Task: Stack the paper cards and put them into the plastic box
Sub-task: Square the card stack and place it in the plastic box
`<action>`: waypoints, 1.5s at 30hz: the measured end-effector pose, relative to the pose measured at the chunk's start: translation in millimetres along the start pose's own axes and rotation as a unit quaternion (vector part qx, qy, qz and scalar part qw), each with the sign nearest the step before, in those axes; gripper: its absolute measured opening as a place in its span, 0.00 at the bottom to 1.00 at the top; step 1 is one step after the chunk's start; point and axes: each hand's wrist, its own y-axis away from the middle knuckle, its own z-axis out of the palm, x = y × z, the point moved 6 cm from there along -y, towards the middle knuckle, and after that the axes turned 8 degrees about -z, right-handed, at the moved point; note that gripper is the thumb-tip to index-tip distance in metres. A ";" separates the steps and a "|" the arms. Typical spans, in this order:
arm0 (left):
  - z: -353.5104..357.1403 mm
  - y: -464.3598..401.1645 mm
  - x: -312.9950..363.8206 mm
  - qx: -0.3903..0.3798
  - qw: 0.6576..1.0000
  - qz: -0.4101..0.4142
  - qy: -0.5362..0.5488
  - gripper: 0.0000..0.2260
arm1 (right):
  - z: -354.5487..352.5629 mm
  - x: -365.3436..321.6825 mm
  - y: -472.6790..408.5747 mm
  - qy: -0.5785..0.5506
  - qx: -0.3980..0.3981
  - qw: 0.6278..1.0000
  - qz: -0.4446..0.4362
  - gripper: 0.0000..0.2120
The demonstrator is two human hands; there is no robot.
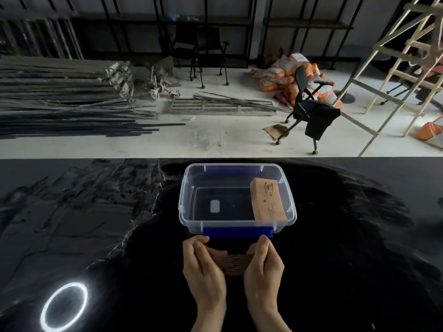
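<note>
Between the hands: a bundle of brown paper cards point(233, 264) is held edge-up, just in front of the box's near side, low over the table (whether its lower edge touches the surface cannot be told).
Left hand point(203, 267): curled closed around the bundle's left end, fingers wrapped over the top and thumb toward the box.
Right hand point(263, 267): closed likewise on the right end, so the cards are pinched lengthwise from both sides.
Bundle condition: the visible edges look ribbed and slightly uneven, so squaring is judged unfinished.
Risk of fanning: if pressure from either side is eased during the lift, loose middle cards could be shed onto the dark table point(347, 259).
Risk at the rim: the blue latch point(237, 232) on the near wall stands directly in the path; a low lift could catch the bundle's bottom edge there and splay it.
Plastic box point(291, 207): clear, lidless, set just beyond the hands.
Earlier stack point(267, 202): cards already lie inside, against the right wall (leaning slightly, it seems).
Risk inside: a bundle lowered too far right could be dropped onto that stack and knock it askew; the bare left floor is the safer spot.
Small white label point(214, 206): seen on the box floor, no obstacle.
</note>
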 end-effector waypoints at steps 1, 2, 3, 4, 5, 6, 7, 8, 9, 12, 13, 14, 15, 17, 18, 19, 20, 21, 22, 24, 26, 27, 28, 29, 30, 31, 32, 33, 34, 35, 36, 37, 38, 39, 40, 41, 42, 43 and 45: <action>0.4 -0.5 0.3 -0.009 1.000 0.002 0.005 0.11 | 0.2 -0.4 0.0 -0.002 0.000 1.000 0.008 0.24; 1.1 0.4 2.0 -0.014 1.000 0.002 0.008 0.11 | -0.5 -1.4 -0.2 -0.004 0.003 1.000 0.013 0.24; 1.3 1.2 4.1 -0.015 1.000 0.003 0.010 0.11 | -1.1 -2.8 -1.0 -0.006 0.008 1.000 0.014 0.24; 1.7 1.6 6.0 -0.012 1.000 0.005 0.012 0.11 | -1.4 -4.1 -1.7 -0.009 0.013 1.000 0.013 0.25; 2.2 1.4 6.7 -0.010 1.000 0.004 0.012 0.11 | -0.4 -4.5 -2.7 -0.009 0.017 1.000 0.014 0.25; 1.9 1.1 6.4 -0.008 1.000 0.000 0.006 0.11 | 0.2 -5.0 -2.8 -0.007 0.021 1.000 0.018 0.26; 1.4 0.5 7.1 -0.009 1.000 0.002 -0.002 0.12 | 0.3 -6.1 -3.4 -0.005 0.026 0.999 0.025 0.27; 1.0 -1.0 7.2 -0.016 1.000 0.007 -0.007 0.12 | 0.3 -7.5 -4.4 -0.005 0.030 0.999 0.034 0.27; -0.1 -0.9 9.1 -0.027 0.999 0.015 -0.012 0.13 | 0.3 -10.7 -4.9 -0.004 0.037 0.999 0.039 0.28; -4.4 10.4 20.6 -0.084 0.991 0.080 -0.067 0.11 | -8.3 -23.1 -5.2 -0.001 0.060 0.998 0.026 0.30; -5.7 14.5 26.4 -0.116 0.983 0.117 -0.083 0.09 | -11.3 -29.7 -6.7 0.002 0.053 0.999 0.006 0.30; -6.6 18.9 33.0 -0.163 0.971 0.147 -0.098 0.08 | -14.2 -37.1 -8.5 0.014 0.040 0.999 -0.020 0.30; -5.6 22.8 39.2 -0.224 0.953 0.170 -0.115 0.08 | -18.8 -44.9 -11.6 0.041 0.027 0.997 -0.058 0.30; -1.8 27.9 51.0 -0.352 0.899 0.191 -0.177 0.07 | -26.9 -65.4 -21.9 0.148 0.015 0.975 -0.162 0.29; -0.6 32.0 58.8 -0.401 0.867 0.199 -0.220 0.10 | -31.1 -77.6 -26.9 0.200 0.019 0.957 -0.210 0.27; -0.1 36.0 67.6 -0.427 0.838 0.215 -0.264 0.15 | -34.2 -89.4 -31.4 0.235 0.023 0.941 -0.243 0.25; 0.7 39.7 76.5 -0.430 0.818 0.233 -0.302 0.20 | -35.3 -100.3 -35.1 0.261 0.024 0.928 -0.265 0.23; 2.1 43.2 84.8 -0.426 0.804 0.246 -0.333 0.23 | -35.6 -110.7 -36.8 0.277 0.021 0.918 -0.283 0.22; 4.2 46.2 92.1 -0.421 0.800 0.250 -0.347 0.24 | -34.9 -120.3 -36.7 0.284 0.017 0.910 -0.302 0.21; 7.8 47.8 99.5 -0.406 0.813 0.249 -0.335 0.21 | -33.2 -137.9 -32.7 0.279 0.003 0.898 -0.341 0.21; 7.6 47.1 104.5 -0.395 0.836 0.243 -0.293 0.19 | -34.2 -151.6 -29.6 0.265 0.000 0.892 -0.367 0.22; 6.8 45.7 104.9 -0.395 0.845 0.238 -0.271 0.19 | -36.3 -156.7 -30.2 0.255 -0.002 0.894 -0.368 0.22; 5.2 44.5 105.0 -0.394 0.851 0.233 -0.258 0.19 | -38.1 -158.5 -32.4 0.251 -0.005 0.897 -0.365 0.23; 3.1 43.6 106.1 -0.393 0.856 0.225 -0.249 0.18 | -39.4 -159.8 -33.8 0.247 -0.013 0.901 -0.357 0.22; 1.1 42.2 107.5 -0.392 0.864 0.212 -0.232 0.17 | -41.6 -157.8 -37.3 0.218 -0.027 0.916 -0.337 0.20; -1.4 38.6 109.0 -0.389 0.877 0.193 -0.204 0.17 | -45.6 -155.9 -40.9 0.150 -0.048 0.942 -0.296 0.16; -4.7 33.8 110.9 -0.382 0.892 0.170 -0.171 0.18 | -48.4 -151.6 -43.9 0.051 -0.082 0.968 -0.233 0.14; -8.2 28.2 113.5 -0.368 0.907 0.146 -0.143 0.20 | -47.7 -144.2 -45.0 -0.044 -0.139 0.977 -0.153 0.15; -11.9 22.9 116.7 -0.352 0.920 0.128 -0.117 0.22 | -45.3 -140.3 -42.6 -0.118 -0.198 0.970 -0.084 0.19; -14.8 18.4 120.1 -0.336 0.930 0.116 -0.093 0.24 | -42.9 -135.4 -38.9 -0.142 -0.255 0.956 -0.037 0.23; -17.2 14.6 122.7 -0.324 0.938 0.104 -0.066 0.24 | -40.9 -132.8 -33.2 -0.155 -0.305 0.939 -0.008 0.25; -19.1 11.9 125.2 -0.316 0.944 0.089 -0.042 0.23 | -39.0 -131.1 -27.4 -0.160 -0.342 0.926 0.010 0.25; -19.7 10.1 127.0 -0.316 0.946 0.071 -0.021 0.23 | -38.0 -132.3 -22.4 -0.161 -0.361 0.918 0.026 0.25; -19.8 10.2 128.9 -0.320 0.946 0.053 -0.003 0.22 | -37.1 -132.8 -20.5 -0.158 -0.363 0.918 0.029 0.23; -19.8 11.5 131.0 -0.326 0.945 0.037 0.010 0.21 | -37.2 -135.1 -19.8 -0.153 -0.352 0.923 0.028 0.22; -19.4 12.8 132.3 -0.330 0.943 0.023 0.019 0.21 | -37.2 -135.6 -20.2 -0.147 -0.341 0.928 0.025 0.20; -18.4 14.0 133.5 -0.334 0.942 0.014 0.024 0.21 | -37.4 -138.3 -20.1 -0.145 -0.328 0.933 0.025 0.18; -17.8 14.7 134.8 -0.337 0.941 0.007 0.028 0.21 | -37.1 -139.3 -20.4 -0.148 -0.319 0.936 0.028 0.17; -17.2 14.8 137.0 -0.337 0.941 -0.002 0.033 0.18 | -35.9 -140.3 -19.7 -0.161 -0.299 0.939 0.046 0.15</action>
